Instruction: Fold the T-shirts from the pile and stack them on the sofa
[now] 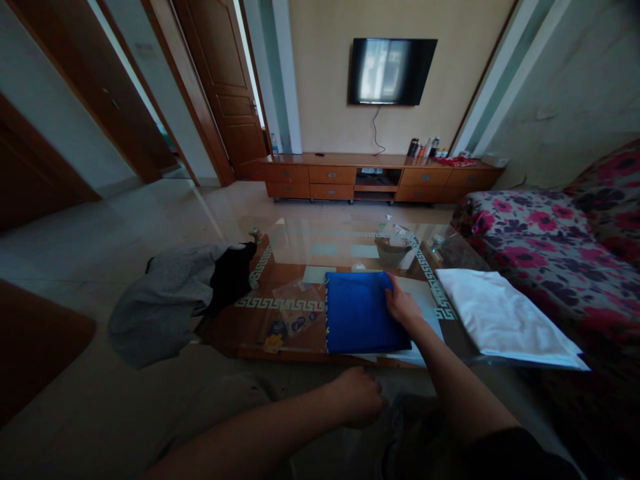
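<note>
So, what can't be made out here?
In the head view:
Left hand: palm hidden by the hand's own back and shadow.
Right hand: palm hidden by its back.
Table under the blue cloth: covered by it.
Bottles: labels too small.
Sofa: cut off by the right edge.

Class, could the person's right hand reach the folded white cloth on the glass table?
Probably yes: nothing visible stands between the right hand, touching the folded blue cloth, and the white cloth.

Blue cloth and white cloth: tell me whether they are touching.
Apart. The head view shows a strip of the patterned glass tabletop between the blue cloth and the white cloth.
</note>
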`<state>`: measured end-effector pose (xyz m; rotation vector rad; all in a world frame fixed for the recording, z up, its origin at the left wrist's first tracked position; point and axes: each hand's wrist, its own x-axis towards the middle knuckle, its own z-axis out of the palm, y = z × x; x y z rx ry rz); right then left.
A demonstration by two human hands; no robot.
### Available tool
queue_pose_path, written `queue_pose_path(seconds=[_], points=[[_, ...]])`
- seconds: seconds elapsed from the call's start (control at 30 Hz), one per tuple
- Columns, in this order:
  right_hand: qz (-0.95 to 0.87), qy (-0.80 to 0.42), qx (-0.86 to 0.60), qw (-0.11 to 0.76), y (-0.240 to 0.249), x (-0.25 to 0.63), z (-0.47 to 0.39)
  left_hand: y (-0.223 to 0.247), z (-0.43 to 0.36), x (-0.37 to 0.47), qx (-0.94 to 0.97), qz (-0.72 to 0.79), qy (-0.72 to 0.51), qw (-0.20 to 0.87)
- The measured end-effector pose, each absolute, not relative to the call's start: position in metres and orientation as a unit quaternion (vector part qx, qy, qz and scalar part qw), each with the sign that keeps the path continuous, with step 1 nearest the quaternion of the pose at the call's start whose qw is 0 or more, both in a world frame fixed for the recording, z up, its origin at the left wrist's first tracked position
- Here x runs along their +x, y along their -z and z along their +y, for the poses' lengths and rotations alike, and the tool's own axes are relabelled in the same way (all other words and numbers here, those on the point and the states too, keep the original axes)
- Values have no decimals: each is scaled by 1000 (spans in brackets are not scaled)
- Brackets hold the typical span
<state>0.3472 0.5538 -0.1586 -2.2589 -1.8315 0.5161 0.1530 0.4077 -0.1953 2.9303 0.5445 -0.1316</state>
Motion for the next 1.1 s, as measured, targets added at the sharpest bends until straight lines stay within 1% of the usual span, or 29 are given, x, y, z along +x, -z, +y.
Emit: queue_pose_path(seconds=[0.13, 0.33, 0.43, 0.57, 0.63, 0.77, 0.9, 1.1], points=[[-681, -192, -699, 107, 158, 357, 556, 203, 407, 148, 976, 195, 52, 83], [-709, -209, -663, 121, 160, 368, 558, 209, 406, 147, 973, 199, 80, 83], [-699, -239, -659, 140, 150, 374, 557, 208, 408, 146, 972, 199, 92, 84], [-699, -257, -645, 173, 126, 377, 557, 212, 408, 147, 970, 198, 107, 86], [-713, -240, -633, 182, 111, 379, 559, 216, 407, 148, 971, 197, 106, 88], [-772, -157, -585, 191, 78, 393, 568, 222, 405, 149, 971, 193, 106, 89], [-815, -118, -529, 204, 49, 416, 579, 221, 404, 147, 969, 193, 126, 87], [-822, -71, -525, 207, 23, 464, 589, 223, 406, 146, 962, 204, 154, 91]])
